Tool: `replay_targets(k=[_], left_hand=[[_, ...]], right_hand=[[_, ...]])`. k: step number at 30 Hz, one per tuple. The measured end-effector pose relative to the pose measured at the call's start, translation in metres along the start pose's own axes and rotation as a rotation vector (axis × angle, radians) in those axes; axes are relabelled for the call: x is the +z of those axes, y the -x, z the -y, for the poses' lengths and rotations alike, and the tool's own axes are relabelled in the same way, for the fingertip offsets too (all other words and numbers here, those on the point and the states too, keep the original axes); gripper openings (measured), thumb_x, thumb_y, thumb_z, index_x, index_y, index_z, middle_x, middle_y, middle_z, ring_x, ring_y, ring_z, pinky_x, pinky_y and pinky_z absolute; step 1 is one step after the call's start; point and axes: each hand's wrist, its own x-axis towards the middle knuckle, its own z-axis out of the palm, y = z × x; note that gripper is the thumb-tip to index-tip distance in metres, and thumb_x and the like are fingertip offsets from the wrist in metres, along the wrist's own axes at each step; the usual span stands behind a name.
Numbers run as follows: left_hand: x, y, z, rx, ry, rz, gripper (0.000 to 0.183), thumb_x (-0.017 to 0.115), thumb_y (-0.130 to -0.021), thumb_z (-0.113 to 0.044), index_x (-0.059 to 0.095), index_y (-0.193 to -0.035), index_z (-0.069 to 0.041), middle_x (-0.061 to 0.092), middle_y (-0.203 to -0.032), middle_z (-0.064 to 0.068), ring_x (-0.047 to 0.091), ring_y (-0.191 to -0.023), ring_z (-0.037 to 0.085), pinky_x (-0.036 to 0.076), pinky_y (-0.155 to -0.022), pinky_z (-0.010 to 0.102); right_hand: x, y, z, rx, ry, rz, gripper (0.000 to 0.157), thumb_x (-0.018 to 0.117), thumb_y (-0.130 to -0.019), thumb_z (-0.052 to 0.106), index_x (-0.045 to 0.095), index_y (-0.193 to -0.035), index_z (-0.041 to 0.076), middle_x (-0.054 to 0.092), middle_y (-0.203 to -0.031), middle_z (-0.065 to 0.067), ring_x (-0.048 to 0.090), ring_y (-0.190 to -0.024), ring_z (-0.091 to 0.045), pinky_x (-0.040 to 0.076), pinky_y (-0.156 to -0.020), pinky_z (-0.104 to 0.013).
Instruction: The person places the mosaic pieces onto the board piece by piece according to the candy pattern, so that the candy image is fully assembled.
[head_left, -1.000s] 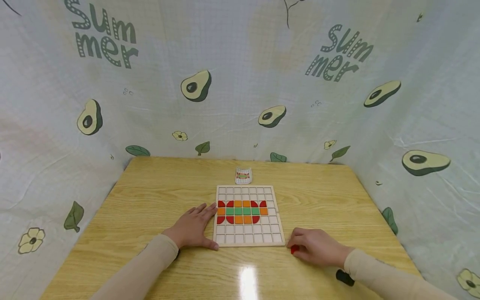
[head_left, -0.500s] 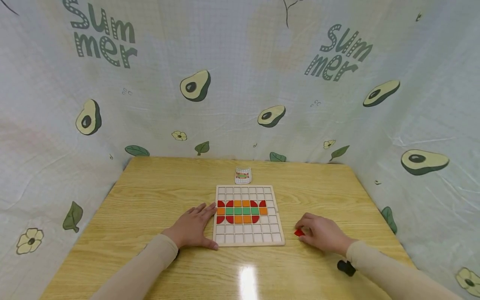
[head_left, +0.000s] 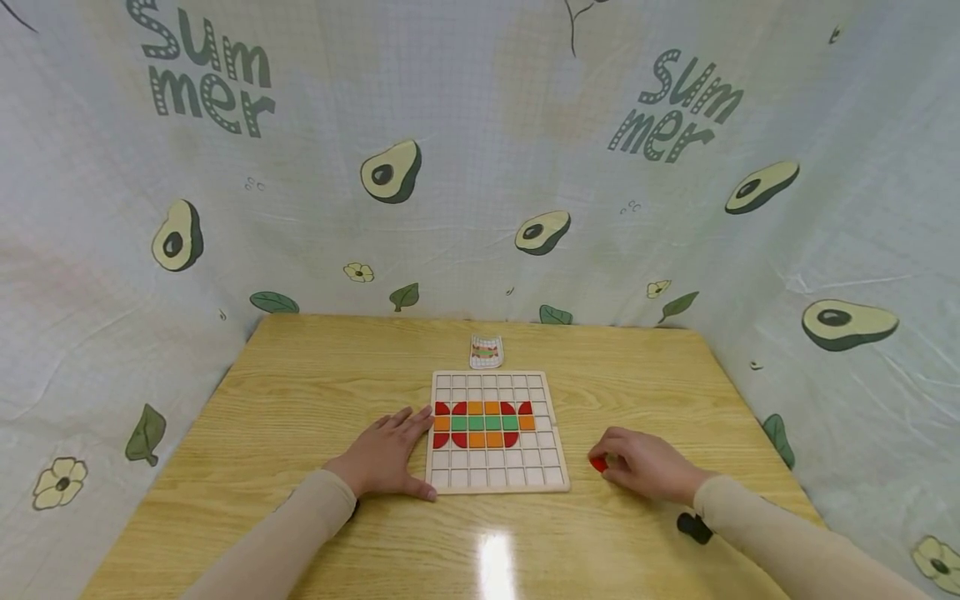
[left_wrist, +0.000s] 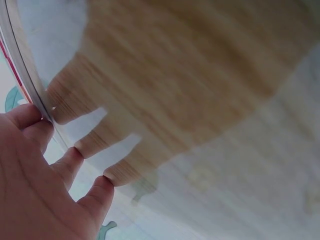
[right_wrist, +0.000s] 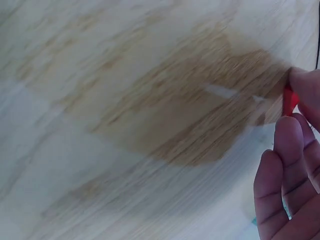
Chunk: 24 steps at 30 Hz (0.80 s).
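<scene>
A pale wooden grid board [head_left: 495, 477] lies mid-table in the head view. Red rounded tiles [head_left: 461, 439], orange square tiles [head_left: 476, 407] and a row of green tiles [head_left: 492, 422] fill part of its cells. Spread along the board's left edge is my left hand [head_left: 384, 452], fingertips and thumb at the rim. Right of the board, my right hand [head_left: 643, 467] pinches a small red tile [head_left: 597, 464] between thumb and fingers. The right wrist view shows only a sliver of that red tile [right_wrist: 289, 101]; the fingers hide the rest.
Behind the board a small pattern card [head_left: 487, 352] shows a similar coloured design. The wooden table [head_left: 315, 367] is enclosed by a printed cloth [head_left: 465, 108] at back and sides. A black object [head_left: 693, 528] sits beneath the right wrist.
My right hand has moved away from the board's lower right corner, up and to the right, with the red tile, which has turned a little in the fingers. My left hand stays put.
</scene>
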Motion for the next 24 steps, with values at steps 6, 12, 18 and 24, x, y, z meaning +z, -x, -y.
replay_targets(k=[6,12,18,24], left_hand=[[-0.0025,-0.0002,-0.0025,-0.016,-0.02,0.018,0.117,0.067,-0.069,-0.081,0.035,-0.156,-0.009,0.026,-0.163,0.004,0.023,-0.147,0.035,0.023,-0.114,0.056],[-0.0027,-0.0005,-0.0029,-0.023,-0.017,0.018,0.117,0.068,-0.069,-0.081,0.036,-0.156,-0.009,0.026,-0.162,0.004,0.024,-0.147,0.035,0.023,-0.115,0.056],[-0.0035,0.0005,-0.0035,-0.021,-0.004,0.014,0.117,0.07,-0.069,-0.079,0.036,-0.155,-0.008,0.027,-0.162,0.005,0.024,-0.146,0.036,0.023,-0.114,0.057],[-0.0046,0.001,-0.004,-0.016,-0.003,0.015,0.116,0.07,-0.069,-0.078,0.036,-0.155,-0.008,0.027,-0.162,0.005,0.024,-0.146,0.037,0.023,-0.114,0.057]], right_hand=[[0.0003,0.0016,-0.0049,-0.007,-0.006,-0.007,0.027,0.077,-0.087,0.018,0.072,-0.114,0.021,0.059,-0.104,0.011,0.048,-0.072,0.0,0.045,-0.063,-0.022],[-0.0004,0.0013,-0.0062,-0.044,-0.01,-0.034,0.027,0.077,-0.086,0.012,0.073,-0.112,0.019,0.06,-0.1,0.011,0.047,-0.069,0.0,0.043,-0.06,-0.021],[0.0015,0.0005,-0.0076,-0.046,-0.005,-0.049,0.027,0.076,-0.083,0.011,0.073,-0.109,0.018,0.059,-0.096,0.012,0.045,-0.066,0.002,0.042,-0.057,-0.02],[0.003,-0.0005,-0.0097,-0.008,-0.01,-0.036,0.027,0.076,-0.082,0.013,0.073,-0.109,0.02,0.058,-0.096,0.014,0.046,-0.065,0.002,0.043,-0.058,-0.02]])
